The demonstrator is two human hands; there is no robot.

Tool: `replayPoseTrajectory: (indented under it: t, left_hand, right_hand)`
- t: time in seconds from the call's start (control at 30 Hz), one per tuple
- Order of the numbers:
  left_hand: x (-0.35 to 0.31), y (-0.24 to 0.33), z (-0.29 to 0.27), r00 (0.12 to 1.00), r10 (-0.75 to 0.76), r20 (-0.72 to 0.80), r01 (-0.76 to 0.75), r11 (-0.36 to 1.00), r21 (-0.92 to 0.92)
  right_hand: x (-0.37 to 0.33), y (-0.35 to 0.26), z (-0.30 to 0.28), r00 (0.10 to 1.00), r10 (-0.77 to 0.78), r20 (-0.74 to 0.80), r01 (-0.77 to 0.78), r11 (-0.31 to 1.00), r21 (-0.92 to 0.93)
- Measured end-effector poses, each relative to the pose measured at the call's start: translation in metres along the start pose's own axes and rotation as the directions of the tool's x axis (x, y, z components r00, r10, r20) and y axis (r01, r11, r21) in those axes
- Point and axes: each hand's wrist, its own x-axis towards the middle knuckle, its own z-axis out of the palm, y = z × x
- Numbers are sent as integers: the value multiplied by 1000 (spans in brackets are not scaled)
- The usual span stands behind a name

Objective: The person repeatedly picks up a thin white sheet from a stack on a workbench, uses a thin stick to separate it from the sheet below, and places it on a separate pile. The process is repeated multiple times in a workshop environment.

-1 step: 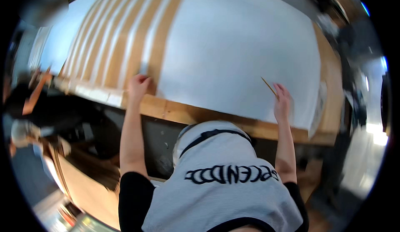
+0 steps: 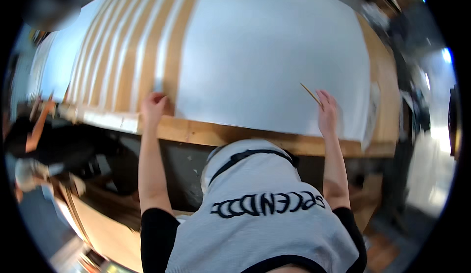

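A large white sheet point(image 2: 265, 52) covers most of the table. Long tan strips point(image 2: 172, 62) with white gaps between them run away from me on its left side. My left hand point(image 2: 153, 107) rests at the near end of these strips, thumb and fingers pinched together. A small greyish blur point(image 2: 158, 84) shows just beyond its fingertips; what the pinch holds, if anything, I cannot make out. Over the right part of the sheet, my right hand point(image 2: 327, 113) holds a thin wooden stick point(image 2: 309, 93) between thumb and fingers. The stick points up and to the left.
A wooden table edge point(image 2: 216, 134) runs in front of me. Bare board point(image 2: 385, 91) shows at the right end. Another person's arm point(image 2: 38, 128) reaches to the table at the far left. A cardboard-coloured panel point(image 2: 105, 234) stands at lower left.
The whole view has shifted slightly, so the table and both hands sit a little further left. Against the sheet, the hands and the stick keep about the same places.
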Motion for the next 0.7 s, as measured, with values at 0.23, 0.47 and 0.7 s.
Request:
replayPoseTrajectory:
  t: [0.23, 0.47, 0.7]
  left_hand:
    - [-63, 121, 40, 909, 410, -83, -345, 848, 403]
    - [-121, 175, 150, 606, 651, 456, -737, 676, 14]
    - [-147, 202, 212, 434, 687, 582, -847, 532, 4]
  right_hand:
    - [-86, 69, -40, 828, 458, -322, -453, 886, 95]
    - [-140, 110, -6, 566, 804, -181, -673, 578, 461]
    - [-132, 115, -17, 625, 771, -120, -660, 605, 446]
